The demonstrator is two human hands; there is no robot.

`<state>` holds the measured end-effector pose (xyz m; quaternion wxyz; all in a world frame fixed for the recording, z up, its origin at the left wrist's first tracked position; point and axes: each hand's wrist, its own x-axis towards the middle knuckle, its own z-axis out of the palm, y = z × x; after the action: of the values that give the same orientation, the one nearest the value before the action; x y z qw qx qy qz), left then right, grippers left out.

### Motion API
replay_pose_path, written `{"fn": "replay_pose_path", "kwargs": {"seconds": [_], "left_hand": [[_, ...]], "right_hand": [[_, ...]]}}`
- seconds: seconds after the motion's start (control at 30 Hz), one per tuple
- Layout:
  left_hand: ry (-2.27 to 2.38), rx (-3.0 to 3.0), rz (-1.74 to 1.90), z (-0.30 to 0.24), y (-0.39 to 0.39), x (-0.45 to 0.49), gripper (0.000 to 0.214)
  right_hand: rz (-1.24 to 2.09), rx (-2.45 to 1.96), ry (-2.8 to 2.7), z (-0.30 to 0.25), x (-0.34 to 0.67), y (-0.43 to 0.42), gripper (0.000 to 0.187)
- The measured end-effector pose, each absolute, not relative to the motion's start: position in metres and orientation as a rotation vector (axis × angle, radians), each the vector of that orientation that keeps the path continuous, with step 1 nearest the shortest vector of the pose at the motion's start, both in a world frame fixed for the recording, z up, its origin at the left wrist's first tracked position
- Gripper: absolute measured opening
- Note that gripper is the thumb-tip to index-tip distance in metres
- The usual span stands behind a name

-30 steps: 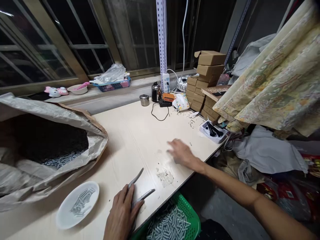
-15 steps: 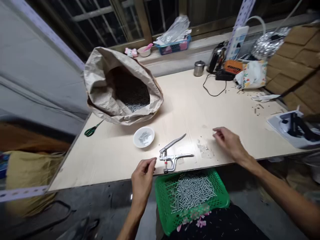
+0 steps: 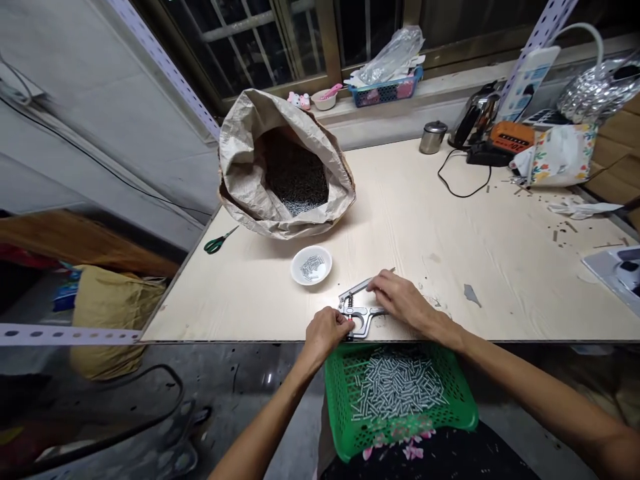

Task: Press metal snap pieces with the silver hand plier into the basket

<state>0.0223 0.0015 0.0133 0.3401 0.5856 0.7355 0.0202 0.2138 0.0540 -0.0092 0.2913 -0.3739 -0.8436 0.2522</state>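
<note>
Metal hand pliers [image 3: 356,308] lie at the table's front edge. My right hand [image 3: 400,300] rests over their handles, fingers curled around them. My left hand [image 3: 327,332] is closed at the pliers' head, pinching something I cannot make out. A small white dish [image 3: 311,265] with several short metal pins sits just behind the pliers. Below the table edge, a green basket [image 3: 397,395] holds many of the same pins.
An open paper sack [image 3: 285,167] of dark parts stands at the back left, with green scissors [image 3: 219,241] beside it. A kettle [image 3: 475,120], metal cup [image 3: 433,135], orange device [image 3: 511,137] with a cable and scattered scraps occupy the far right.
My right hand has come back from the right onto the pliers' handles. My left hand moved from beside the pliers onto their head. The view shifted slightly leftward.
</note>
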Motion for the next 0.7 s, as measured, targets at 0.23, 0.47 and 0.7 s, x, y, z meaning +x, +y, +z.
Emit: {"fn": "replay_pose_path", "kwargs": {"seconds": [0.23,0.47,0.7], "left_hand": [[1.955,1.579,0.113,0.01,0.026,0.025,0.023],[2.029,1.683,0.289,0.042,0.025,0.004,0.021],[1.637,2.034,0.319,0.045,-0.031,0.027,0.017]], "right_hand": [[0.347,-1.021,-2.45,-0.043,0.196,0.044,0.015],[0.356,-1.017,-2.373,-0.049,0.195,0.056,0.019],[0.718,-0.924,-2.013,-0.035,0.202,0.047,0.024]]}}
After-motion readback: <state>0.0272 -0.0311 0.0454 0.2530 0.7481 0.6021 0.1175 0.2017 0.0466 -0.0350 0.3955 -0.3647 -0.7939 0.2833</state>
